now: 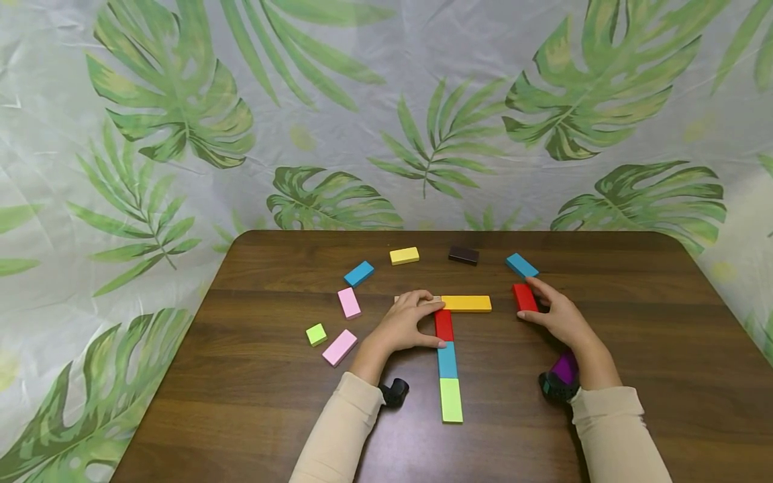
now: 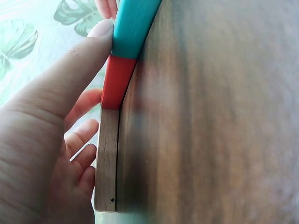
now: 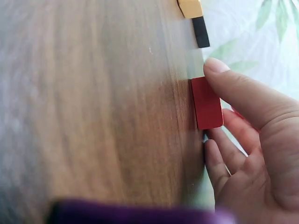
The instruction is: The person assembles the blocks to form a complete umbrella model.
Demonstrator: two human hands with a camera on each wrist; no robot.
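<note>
Right grip: pinching the loose red block, on the counter, near a blue block.
Left grip: at the column's red block, below the orange block; whether it pinches cannot be told.
Step, as judged: collecting one block while steadying the column.
Next move: calls for a secure lift, clear of the blue neighbour.

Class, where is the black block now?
In the head view, the black block lies near the far edge of the table, between a pale yellow block, left, and a blue block, right.
</note>
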